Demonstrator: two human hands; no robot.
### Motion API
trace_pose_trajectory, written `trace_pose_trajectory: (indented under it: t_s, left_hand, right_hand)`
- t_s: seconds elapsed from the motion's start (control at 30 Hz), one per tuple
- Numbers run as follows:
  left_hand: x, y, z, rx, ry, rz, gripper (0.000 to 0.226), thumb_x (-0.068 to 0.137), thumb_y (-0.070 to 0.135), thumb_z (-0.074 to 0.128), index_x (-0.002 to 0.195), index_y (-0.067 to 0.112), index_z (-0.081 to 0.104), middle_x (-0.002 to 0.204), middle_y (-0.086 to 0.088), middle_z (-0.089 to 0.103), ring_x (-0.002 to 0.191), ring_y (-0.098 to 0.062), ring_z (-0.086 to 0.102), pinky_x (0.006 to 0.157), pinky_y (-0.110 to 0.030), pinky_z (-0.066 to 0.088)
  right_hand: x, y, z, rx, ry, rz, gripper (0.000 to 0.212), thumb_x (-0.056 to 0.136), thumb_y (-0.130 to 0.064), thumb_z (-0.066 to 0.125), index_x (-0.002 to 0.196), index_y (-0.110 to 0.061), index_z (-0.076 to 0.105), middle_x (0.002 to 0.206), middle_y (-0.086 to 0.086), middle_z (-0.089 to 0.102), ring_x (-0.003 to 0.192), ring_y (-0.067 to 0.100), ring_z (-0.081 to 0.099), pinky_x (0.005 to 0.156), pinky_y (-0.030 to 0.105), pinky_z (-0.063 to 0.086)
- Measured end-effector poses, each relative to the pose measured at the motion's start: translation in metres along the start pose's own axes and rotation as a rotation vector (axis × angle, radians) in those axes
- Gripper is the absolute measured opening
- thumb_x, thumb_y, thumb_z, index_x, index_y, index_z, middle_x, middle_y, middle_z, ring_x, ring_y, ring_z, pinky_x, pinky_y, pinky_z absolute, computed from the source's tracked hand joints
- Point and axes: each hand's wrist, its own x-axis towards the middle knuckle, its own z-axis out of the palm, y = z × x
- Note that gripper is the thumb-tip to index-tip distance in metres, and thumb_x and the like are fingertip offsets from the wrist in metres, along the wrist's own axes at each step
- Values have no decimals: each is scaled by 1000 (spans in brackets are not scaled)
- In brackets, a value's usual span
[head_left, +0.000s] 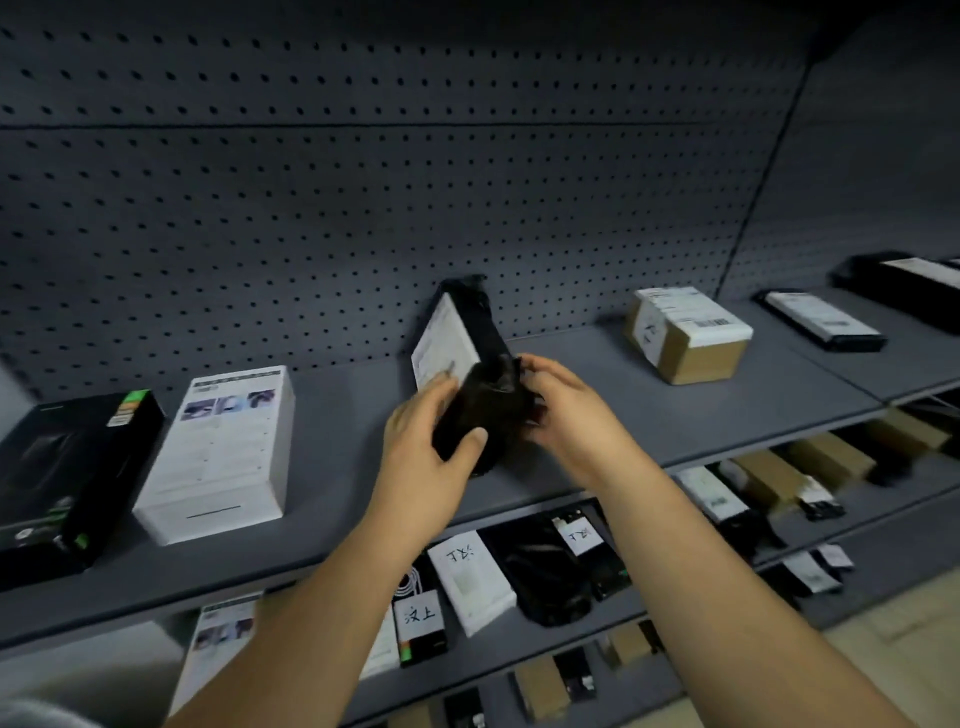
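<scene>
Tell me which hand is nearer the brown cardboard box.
Right. The right hand is left of the brown cardboard box, gripping the black parcel; the left hand grips the parcel's other side, farther left.

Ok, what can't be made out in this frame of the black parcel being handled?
Head view only.
1. White label on the black parcel: motion blur makes the print unreadable.
2. Parcel's lower end: covered by the left hand and right hand, so contact with the shelf is unclear.
3. Black box at left: cut off by the frame edge.
</scene>
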Motion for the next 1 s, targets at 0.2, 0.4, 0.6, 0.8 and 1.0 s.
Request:
trace_pose_trajectory:
  t_s: [0.2, 0.4, 0.6, 0.8, 1.0]
  left_hand:
    - [15, 18, 23, 181, -199, 61, 43, 91, 33, 63, 133, 35, 53, 144, 28, 31, 135, -9, 31, 109, -20, 19]
    - [34, 41, 30, 45, -35, -302, 55, 87, 44, 65, 136, 30, 46, 138, 12, 45, 121, -13, 51, 100, -31, 43]
    - [26, 49, 40, -67, -9, -411, 41, 90, 32, 66, 129, 24, 55, 125, 10, 61, 109, -7, 58, 81, -13, 45]
    - [7, 50, 41, -175, 147, -291, 53, 87, 21, 70, 133, 36, 49, 121, 21, 60, 112, 4, 56, 100, -25, 46]
    - [-7, 57, 34, -96, 202, -170, 52, 87, 24, 70, 126, 49, 49, 129, 20, 58, 124, -1, 50, 103, -29, 44]
  right_hand:
    - [3, 0, -48, -279, 191, 157, 31, 98, -37, 44, 99, -16, 68, 105, 6, 66, 92, 17, 61, 78, 33, 48]
    - [15, -10, -77, -519, -64, 63, 28, 98, -43, 51, 112, -24, 67, 104, -6, 65, 96, 12, 59, 81, 26, 40]
    - [30, 2, -93, -432, -180, 31, 23, 94, -41, 60, 97, -21, 69, 101, -3, 71, 96, 14, 63, 80, 28, 46]
    - [39, 1, -98, -236, -360, 35, 33, 84, -27, 76, 111, -25, 57, 109, 5, 73, 100, 19, 68, 90, 32, 52]
    - [43, 0, -103, -25, -430, -4, 55, 78, -10, 79, 125, -27, 56, 119, 7, 69, 100, 18, 69, 84, 33, 51]
